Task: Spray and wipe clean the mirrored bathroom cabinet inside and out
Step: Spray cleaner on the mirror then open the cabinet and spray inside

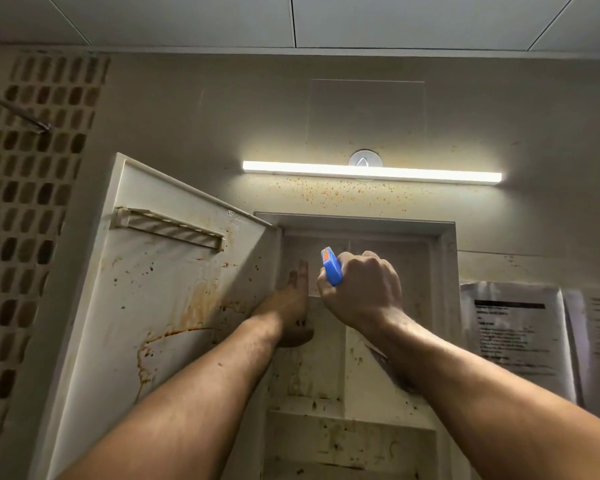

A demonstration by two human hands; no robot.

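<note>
The cabinet is a tall, boxy recess of off-white plastic set into the wall, long axis upright, its opening facing the camera. Its door stands swung out to the left, showing a smooth pale inner face streaked with rusty brown runs and dark specks, and a slotted rail slanting across its upper part. Inside, flat shelves and a vertical divider carry the same brown spotting.

The right hand is clenched in a fist around a blue spray bottle head, whose orange-tipped nozzle points up and away, into the upper compartment. The left hand is spread flat, fingers together and pointing up, pressed against the hinge edge where door meets cabinet.

Above, a long thin light bar glows on the matte, speckled wall. Printed paper sheets hang to the right; small rounded mosaic tiles cover the left wall.
</note>
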